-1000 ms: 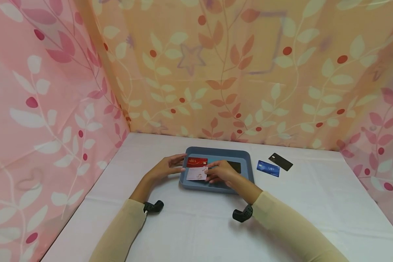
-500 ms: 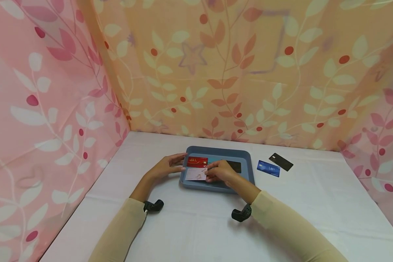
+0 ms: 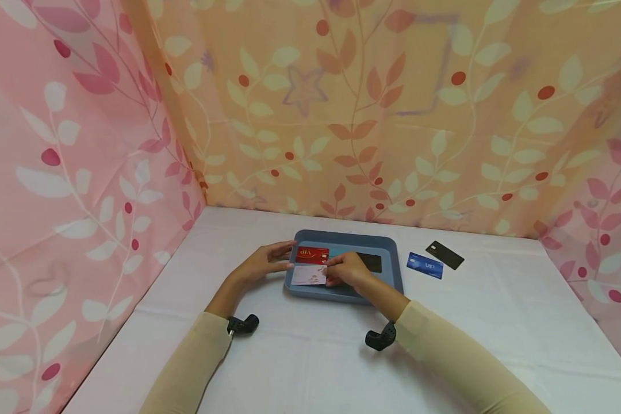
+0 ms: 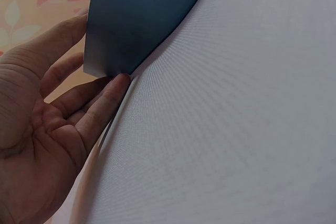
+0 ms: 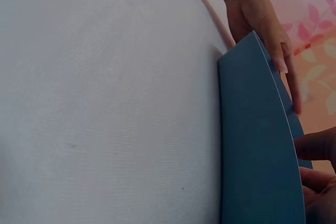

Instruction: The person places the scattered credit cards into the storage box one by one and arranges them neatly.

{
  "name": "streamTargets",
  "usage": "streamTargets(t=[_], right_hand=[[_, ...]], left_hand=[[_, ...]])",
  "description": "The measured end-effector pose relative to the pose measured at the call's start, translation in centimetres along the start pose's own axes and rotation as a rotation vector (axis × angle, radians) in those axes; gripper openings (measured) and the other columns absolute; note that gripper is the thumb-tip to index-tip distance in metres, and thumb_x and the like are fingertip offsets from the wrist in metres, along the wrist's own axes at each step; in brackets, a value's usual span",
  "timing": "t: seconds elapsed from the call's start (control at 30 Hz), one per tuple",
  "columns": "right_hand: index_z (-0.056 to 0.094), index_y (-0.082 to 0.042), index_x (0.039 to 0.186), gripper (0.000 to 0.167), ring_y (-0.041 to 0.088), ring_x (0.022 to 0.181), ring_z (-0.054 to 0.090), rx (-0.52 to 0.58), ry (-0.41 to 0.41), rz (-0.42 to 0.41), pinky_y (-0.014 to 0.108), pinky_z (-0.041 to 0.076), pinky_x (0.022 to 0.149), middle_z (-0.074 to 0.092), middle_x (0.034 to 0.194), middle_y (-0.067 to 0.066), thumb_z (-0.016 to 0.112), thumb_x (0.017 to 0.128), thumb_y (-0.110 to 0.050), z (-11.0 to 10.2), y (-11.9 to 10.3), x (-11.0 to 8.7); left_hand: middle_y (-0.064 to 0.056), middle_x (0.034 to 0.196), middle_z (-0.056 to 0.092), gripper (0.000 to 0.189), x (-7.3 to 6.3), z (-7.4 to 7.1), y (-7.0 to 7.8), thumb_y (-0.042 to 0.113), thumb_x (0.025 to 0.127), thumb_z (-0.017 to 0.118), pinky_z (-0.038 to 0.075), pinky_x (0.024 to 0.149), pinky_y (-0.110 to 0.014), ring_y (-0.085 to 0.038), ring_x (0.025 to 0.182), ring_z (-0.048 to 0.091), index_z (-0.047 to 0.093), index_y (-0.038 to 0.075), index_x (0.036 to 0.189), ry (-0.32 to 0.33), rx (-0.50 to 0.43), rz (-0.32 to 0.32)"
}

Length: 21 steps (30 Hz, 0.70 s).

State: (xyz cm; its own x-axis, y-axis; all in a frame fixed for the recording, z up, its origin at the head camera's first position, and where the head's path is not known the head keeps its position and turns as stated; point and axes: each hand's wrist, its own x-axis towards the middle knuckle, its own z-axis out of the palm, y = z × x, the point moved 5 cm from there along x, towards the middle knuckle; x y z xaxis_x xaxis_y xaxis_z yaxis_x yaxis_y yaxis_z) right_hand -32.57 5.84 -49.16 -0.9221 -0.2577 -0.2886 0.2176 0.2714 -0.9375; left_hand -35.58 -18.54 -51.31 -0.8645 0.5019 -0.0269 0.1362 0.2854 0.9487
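Note:
A grey-blue tray lies on the white-covered table. My right hand reaches into it and pinches the right edge of a pale pinkish-white card at the tray's front left. Just behind that is a red VIP card. A dark card lies farther right in the tray, partly covered by my hand, with a bit of light blue beside it. My left hand touches the tray's left side with extended fingers; in the left wrist view, its fingertips rest against the tray wall.
To the right of the tray, a blue VIP card and a black card lie on the table. Patterned cloth encloses the table at the back and both sides.
The pale card has shifted very slightly left and now looks flatter and lined up below the red card, still pinched by the right hand. My left hand stays at the tray's side.

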Motion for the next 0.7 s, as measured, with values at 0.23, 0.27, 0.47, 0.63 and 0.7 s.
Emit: streamTargets(t=[0.23, 0.27, 0.47, 0.63, 0.7], right_hand=[[0.07, 0.011, 0.116, 0.025, 0.024, 0.065, 0.073, -0.071, 0.024, -0.048, 0.035, 0.062, 0.069, 0.074, 0.092, 0.019, 0.068, 0.096, -0.005, 0.09, -0.36, -0.46], [0.07, 0.011, 0.116, 0.025, 0.024, 0.066, 0.073, -0.076, 0.029, -0.05, 0.035, 0.062, 0.068, 0.074, 0.092, 0.019, 0.068, 0.096, -0.005, 0.11, -0.42, -0.53], [0.071, 0.011, 0.115, 0.025, 0.027, 0.066, 0.074, -0.111, 0.047, -0.063, 0.033, 0.062, 0.066, 0.074, 0.092, 0.02, 0.067, 0.096, -0.005, 0.24, -0.7, -0.62], [0.071, 0.011, 0.113, 0.023, 0.027, 0.067, 0.074, -0.117, 0.049, -0.064, 0.033, 0.062, 0.066, 0.074, 0.09, 0.019, 0.065, 0.097, -0.004, 0.29, -0.84, -0.63], [0.072, 0.01, 0.112, 0.022, 0.026, 0.068, 0.074, -0.124, 0.054, -0.064, 0.033, 0.062, 0.066, 0.074, 0.089, 0.019, 0.065, 0.097, -0.004, 0.26, -0.86, -0.68]], left_hand=[[-0.005, 0.155, 0.048, 0.074, -0.04, 0.09, -0.04, 0.027, 0.091, 0.078, 0.038, 0.115, -0.047, -0.026, 0.139, 0.049, 0.043, 0.015, 0.155, -0.004, -0.006, 0.003], [-0.005, 0.155, 0.048, 0.074, -0.07, 0.09, -0.02, 0.026, 0.091, 0.078, 0.038, 0.115, -0.047, -0.026, 0.139, 0.049, 0.043, 0.014, 0.155, -0.003, -0.005, 0.004], [-0.004, 0.154, 0.049, 0.074, -0.23, 0.04, 0.08, 0.025, 0.092, 0.078, 0.038, 0.115, -0.047, -0.025, 0.139, 0.05, 0.043, 0.015, 0.155, 0.005, -0.007, -0.005], [-0.005, 0.154, 0.049, 0.072, -0.12, 0.12, 0.06, 0.023, 0.093, 0.077, 0.038, 0.115, -0.048, -0.026, 0.139, 0.05, 0.043, 0.016, 0.155, 0.004, -0.006, -0.008], [-0.006, 0.154, 0.049, 0.072, -0.04, 0.15, 0.1, 0.023, 0.093, 0.077, 0.038, 0.115, -0.048, -0.027, 0.138, 0.05, 0.043, 0.016, 0.155, 0.004, -0.003, -0.005]])
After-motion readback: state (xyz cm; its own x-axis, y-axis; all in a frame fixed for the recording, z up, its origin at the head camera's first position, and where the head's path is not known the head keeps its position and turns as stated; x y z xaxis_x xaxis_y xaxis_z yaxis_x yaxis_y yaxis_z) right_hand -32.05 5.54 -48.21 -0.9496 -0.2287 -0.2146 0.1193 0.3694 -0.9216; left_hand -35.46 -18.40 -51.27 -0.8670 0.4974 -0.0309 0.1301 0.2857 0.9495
